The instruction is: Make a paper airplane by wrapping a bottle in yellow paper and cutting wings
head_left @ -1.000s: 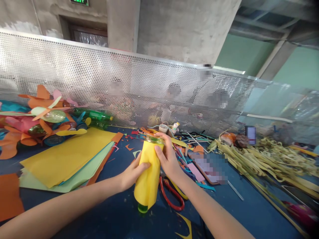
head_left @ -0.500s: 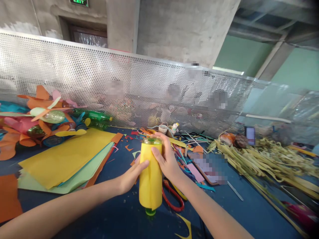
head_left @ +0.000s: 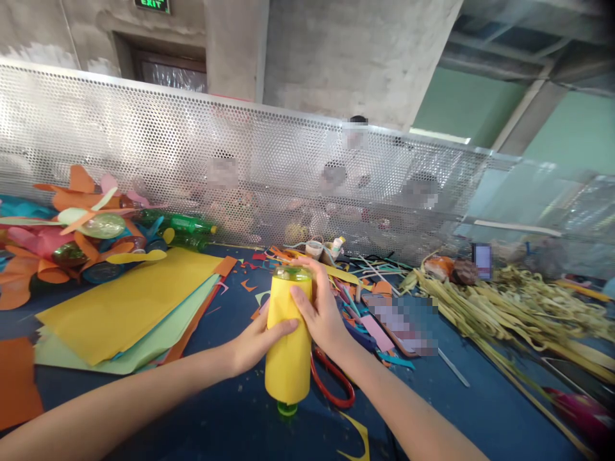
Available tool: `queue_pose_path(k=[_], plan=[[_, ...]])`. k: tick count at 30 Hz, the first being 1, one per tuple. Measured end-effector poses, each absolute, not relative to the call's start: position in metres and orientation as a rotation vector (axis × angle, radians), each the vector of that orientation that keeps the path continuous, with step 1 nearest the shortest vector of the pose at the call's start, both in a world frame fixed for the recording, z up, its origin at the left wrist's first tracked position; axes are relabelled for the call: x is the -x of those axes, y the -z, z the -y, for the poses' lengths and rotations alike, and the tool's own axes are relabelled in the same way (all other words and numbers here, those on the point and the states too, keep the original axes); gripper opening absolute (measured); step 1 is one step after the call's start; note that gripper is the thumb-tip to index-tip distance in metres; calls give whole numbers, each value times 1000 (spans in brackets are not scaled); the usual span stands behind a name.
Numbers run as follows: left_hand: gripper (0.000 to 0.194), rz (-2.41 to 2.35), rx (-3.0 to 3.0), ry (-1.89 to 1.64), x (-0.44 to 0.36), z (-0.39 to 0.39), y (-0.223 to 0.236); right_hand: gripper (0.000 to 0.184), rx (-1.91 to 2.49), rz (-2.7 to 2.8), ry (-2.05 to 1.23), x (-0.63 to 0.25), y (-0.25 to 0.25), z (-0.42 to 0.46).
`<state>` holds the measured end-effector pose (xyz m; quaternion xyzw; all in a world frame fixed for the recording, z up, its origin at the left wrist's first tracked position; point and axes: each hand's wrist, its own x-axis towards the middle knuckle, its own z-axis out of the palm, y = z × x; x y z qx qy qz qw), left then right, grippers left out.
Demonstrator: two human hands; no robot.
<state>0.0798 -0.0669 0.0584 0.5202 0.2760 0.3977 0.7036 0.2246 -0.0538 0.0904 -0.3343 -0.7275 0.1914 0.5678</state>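
Both my hands hold a green plastic bottle (head_left: 287, 408) upside down, its neck at the bottom and its base at the top. A sheet of yellow paper (head_left: 288, 365) is wrapped around the bottle's body. My left hand (head_left: 262, 336) grips it from the left, thumb pressed across the front of the paper. Higher up on the right, my right hand (head_left: 323, 307) curls around it, with the thumb on the paper near its upper edge. The fingers behind the bottle are partly hidden. Red-handled scissors (head_left: 334, 381) lie just right of the bottle, partly covered by my right wrist.
Yellow paper sheets (head_left: 139, 301) and green ones lie stacked at left, before a pile of paper-petalled bottles (head_left: 91, 224). Scraps, a phone (head_left: 398, 326) and dried plant strips (head_left: 504, 307) lie at right. A perforated metal screen (head_left: 278, 166) stands behind, people beyond it.
The wrapped bottle has turned slightly and shifted a little left. My left thumb has slid rightward over the paper. Both hands keep their hold.
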Motion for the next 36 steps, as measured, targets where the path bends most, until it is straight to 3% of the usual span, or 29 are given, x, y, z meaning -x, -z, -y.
queue_pose_path(k=[3, 7, 15, 24, 33, 36], plan=[[61, -626, -1057, -886, -80, 66, -61, 44, 813, 1652, -589, -225, -93, 52], [50, -635, -881, -957, -78, 58, -69, 56, 909, 1516, -1032, -227, -95, 46], [46, -667, -694, -1317, -72, 31, -69, 58, 1030, 1571, -1534, -226, -86, 47], [44, -690, -823, -1429, -71, 20, -50, 74, 1006, 1776, -1412, -223, -61, 40], [45, -641, -961, -1361, -67, 13, -52, 78, 1122, 2077, -1263, -247, -83, 34], [53, -619, -1018, -1403, -62, 7, -57, 78, 1144, 2150, -1278, -260, -93, 31]])
